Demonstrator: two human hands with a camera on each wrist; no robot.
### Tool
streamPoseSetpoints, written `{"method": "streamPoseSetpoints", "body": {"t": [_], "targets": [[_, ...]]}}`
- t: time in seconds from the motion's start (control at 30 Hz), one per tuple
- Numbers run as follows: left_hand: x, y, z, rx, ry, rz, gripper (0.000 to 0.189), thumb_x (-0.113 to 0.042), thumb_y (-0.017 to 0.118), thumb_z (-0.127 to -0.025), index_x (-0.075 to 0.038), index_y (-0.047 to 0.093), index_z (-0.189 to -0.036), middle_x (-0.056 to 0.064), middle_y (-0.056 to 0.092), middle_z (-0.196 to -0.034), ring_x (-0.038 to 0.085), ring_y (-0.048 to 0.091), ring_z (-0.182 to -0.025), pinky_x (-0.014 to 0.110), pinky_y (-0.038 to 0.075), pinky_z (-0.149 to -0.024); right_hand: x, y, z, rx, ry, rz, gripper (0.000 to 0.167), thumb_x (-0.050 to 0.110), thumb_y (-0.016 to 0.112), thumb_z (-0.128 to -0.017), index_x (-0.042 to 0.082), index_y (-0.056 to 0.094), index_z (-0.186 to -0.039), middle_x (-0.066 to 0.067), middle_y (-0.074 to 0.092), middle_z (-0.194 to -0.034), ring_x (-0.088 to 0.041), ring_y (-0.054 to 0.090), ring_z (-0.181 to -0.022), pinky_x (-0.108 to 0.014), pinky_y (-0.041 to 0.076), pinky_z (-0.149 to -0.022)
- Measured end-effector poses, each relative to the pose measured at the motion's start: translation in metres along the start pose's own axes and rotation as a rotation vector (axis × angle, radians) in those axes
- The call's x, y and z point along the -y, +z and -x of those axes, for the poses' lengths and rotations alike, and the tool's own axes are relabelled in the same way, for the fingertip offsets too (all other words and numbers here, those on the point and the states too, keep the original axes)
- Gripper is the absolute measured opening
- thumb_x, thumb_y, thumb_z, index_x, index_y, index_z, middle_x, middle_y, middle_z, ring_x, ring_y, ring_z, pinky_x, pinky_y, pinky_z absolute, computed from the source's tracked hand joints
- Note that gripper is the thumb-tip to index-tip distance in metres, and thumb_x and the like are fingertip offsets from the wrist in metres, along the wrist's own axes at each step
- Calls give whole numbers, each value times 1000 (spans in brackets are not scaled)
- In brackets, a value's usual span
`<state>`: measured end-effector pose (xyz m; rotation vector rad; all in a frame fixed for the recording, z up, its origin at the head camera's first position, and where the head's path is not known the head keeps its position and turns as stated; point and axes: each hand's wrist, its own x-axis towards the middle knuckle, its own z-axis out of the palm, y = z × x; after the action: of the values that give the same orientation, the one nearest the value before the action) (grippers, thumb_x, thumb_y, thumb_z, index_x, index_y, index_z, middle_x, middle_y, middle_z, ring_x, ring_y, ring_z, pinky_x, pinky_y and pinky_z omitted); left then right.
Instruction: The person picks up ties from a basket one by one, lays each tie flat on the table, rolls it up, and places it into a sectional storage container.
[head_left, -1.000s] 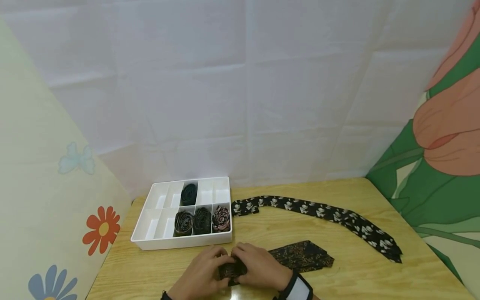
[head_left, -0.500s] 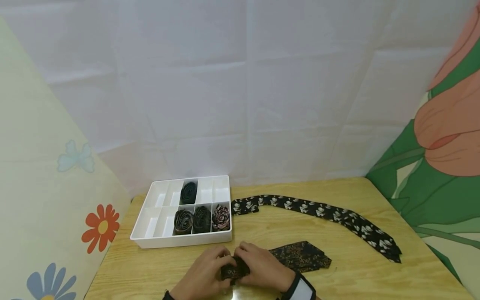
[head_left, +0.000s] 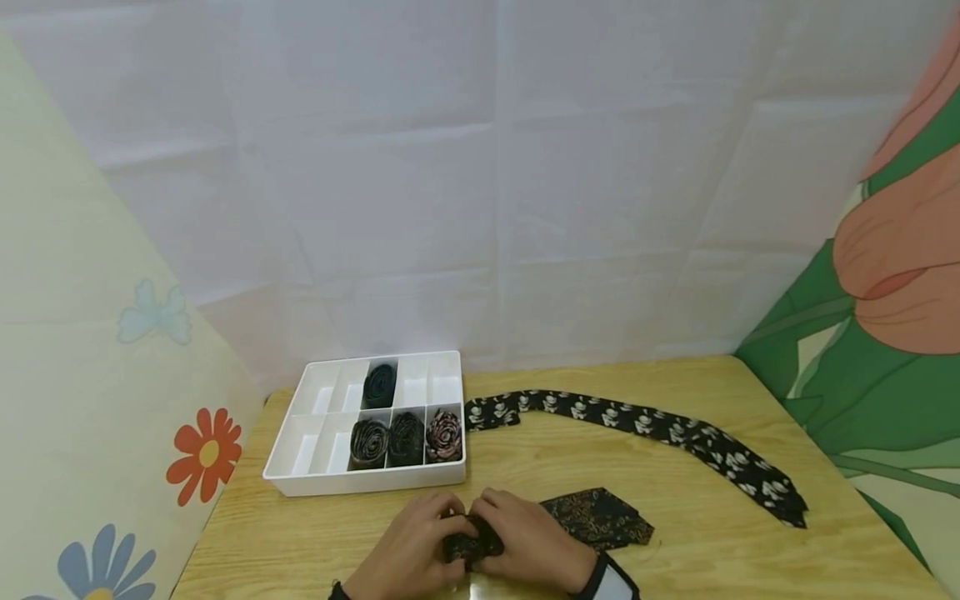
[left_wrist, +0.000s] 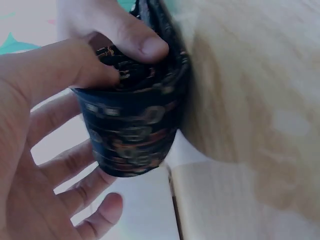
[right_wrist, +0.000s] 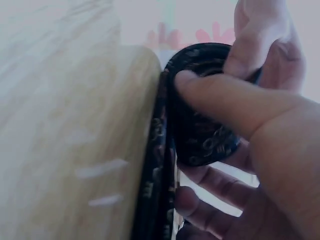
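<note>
A dark necktie with small brown patterns is partly rolled up. Its roll (left_wrist: 132,130) sits between both hands near the table's front edge, and its flat pointed end (head_left: 600,518) stretches right across the wood. My left hand (head_left: 415,542) grips the roll's left side, thumb at the coil's edge in the left wrist view. From the other side my right hand (head_left: 525,537) holds the roll, its thumb lying across the coil in the right wrist view. The unrolled length runs along the tabletop beneath the right hand, which covers part of it.
A white divided tray (head_left: 367,483) stands at the back left. Several rolled neckties fill some compartments, including a dark green roll (head_left: 380,386) and a pinkish roll (head_left: 444,435). A black necktie with white flowers (head_left: 637,421) lies curved along the back right of the table.
The tie's flat end has drawn left toward the hands, leaving a shorter length on the table. Both hands stay on the roll, shifted very slightly right.
</note>
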<state>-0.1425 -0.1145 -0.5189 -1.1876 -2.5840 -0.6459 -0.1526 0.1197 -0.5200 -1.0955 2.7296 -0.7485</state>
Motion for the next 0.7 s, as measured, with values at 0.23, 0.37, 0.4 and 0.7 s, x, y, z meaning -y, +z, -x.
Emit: {"method": "streamPoseSetpoints", "body": {"t": [0.23, 0.37, 0.4, 0.7], "targets": [[-1, 5, -3, 53, 4, 9, 38, -27, 88, -77, -28, 74, -112, -8, 65, -114, 9, 60, -104, 31, 53, -88, -2, -1, 4, 4, 7, 0, 41, 47, 82, -92, 27, 64, -123, 11, 59, -115, 3, 53, -94, -21, 52, -77], [-1, 7, -4, 62, -11, -11, 41, -28, 88, -77, -28, 72, -114, -8, 64, -114, 10, 59, -104, 31, 52, -88, -2, -1, 6, 13, 42, 7, 40, 45, 84, -91, 28, 63, -120, 12, 59, -113, 2, 52, -94, -23, 52, -77], [-1, 7, -4, 64, -13, -16, 41, -28, 88, -77, -29, 71, -114, -8, 64, -114, 9, 59, -103, 31, 52, -87, -2, -1, 7, 15, 47, 18, 40, 45, 84, -90, 28, 63, -120, 12, 59, -113, 2, 52, -94, -24, 52, -77], [-7, 8, -7, 61, -23, -24, 39, -30, 89, -77, -31, 73, -113, -9, 64, -111, 8, 58, -101, 28, 51, -86, 3, -7, 11, 19, 74, 23, 43, 34, 88, -87, 28, 62, -120, 12, 59, -114, 1, 54, -94, -25, 53, -77]]}}
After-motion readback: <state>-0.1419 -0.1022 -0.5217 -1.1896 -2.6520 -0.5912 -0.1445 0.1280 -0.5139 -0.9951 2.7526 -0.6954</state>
